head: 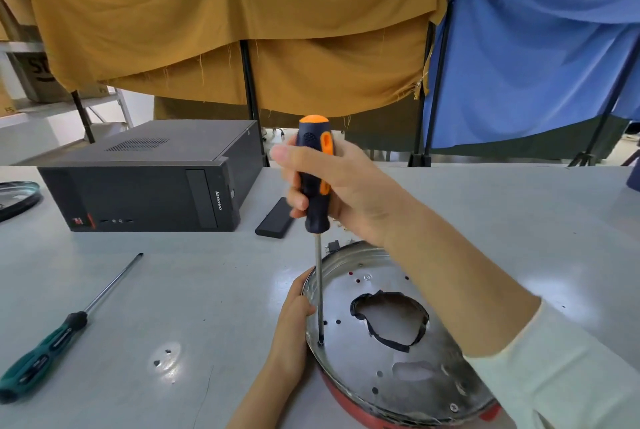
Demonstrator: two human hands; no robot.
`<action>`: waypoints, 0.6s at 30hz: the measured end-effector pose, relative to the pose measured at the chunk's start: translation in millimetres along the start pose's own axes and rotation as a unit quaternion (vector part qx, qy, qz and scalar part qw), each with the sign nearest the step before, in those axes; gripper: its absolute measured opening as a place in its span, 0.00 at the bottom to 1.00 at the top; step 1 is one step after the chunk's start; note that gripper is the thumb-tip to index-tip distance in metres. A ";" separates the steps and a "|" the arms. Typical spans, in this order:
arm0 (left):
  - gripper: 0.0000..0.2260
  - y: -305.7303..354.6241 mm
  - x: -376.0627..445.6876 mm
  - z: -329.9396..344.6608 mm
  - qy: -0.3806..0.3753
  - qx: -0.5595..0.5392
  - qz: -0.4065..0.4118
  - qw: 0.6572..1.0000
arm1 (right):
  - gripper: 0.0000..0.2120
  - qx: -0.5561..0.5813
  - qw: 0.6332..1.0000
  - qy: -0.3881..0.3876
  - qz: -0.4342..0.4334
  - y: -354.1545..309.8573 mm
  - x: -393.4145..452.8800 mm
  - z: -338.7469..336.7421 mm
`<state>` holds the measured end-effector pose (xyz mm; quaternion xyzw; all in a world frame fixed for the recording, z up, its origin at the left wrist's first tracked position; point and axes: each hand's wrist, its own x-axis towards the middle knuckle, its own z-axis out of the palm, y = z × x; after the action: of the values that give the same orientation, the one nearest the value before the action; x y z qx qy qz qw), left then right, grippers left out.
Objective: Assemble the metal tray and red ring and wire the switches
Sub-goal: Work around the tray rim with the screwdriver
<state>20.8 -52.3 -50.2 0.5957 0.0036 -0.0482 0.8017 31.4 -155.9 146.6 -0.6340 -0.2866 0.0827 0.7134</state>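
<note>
1. The right hand [332, 186] holds a screwdriver [314, 179] with a dark blue and orange handle. Its fingers [298, 201] are curled round the handle, and the thumb lies across the front, near the top.
2. The screwdriver stands almost straight up. Its thin metal rod goes down from below the fingers to a small screw [320, 342] at the left edge of the metal tray [367, 359].
3. The left hand [294, 321] holds the left rim of the tray. Its fingers are bent against the rim, just beside the tip of the screwdriver. I cannot tell how far they wrap round it.
4. The tray is round and shiny, with small holes and one big rough hole in the middle with black tape round its edge.
5. The tray sits on top of the red ring [349, 409]. Only a bit of red shows under the near edge of the tray, below the left wrist.
6. Another screwdriver [65, 335], with a green and black handle, lies flat on the grey table [173, 290], well to the left of the left hand.
7. A black computer box [145, 179] sits farther back, to the left of the right hand's fingers.
8. A small flat black block [275, 219] lies between the computer box and the right hand.
9. Yellow cloth [225, 23] and blue cloth [526, 47] hang behind the table.
</note>
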 end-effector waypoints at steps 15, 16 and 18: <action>0.19 1.7 -0.3 0.6 -0.017 0.005 0.021 1.000 | 0.05 -0.062 0.971 0.198 -0.116 17.2 -3.0 13.7; 0.20 2.6 -0.7 1.1 -0.017 0.006 0.021 1.000 | 0.06 -0.046 0.984 0.149 -0.091 14.6 -1.8 9.8; 0.22 4.0 -1.6 2.3 -0.015 0.006 0.017 1.000 | 0.09 0.048 0.998 0.021 -0.045 8.7 1.4 3.1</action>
<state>19.3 -53.2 -45.7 0.5994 -0.0184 -0.0438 0.7990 33.1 -151.0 138.8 -0.5873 -0.2954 0.0505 0.7518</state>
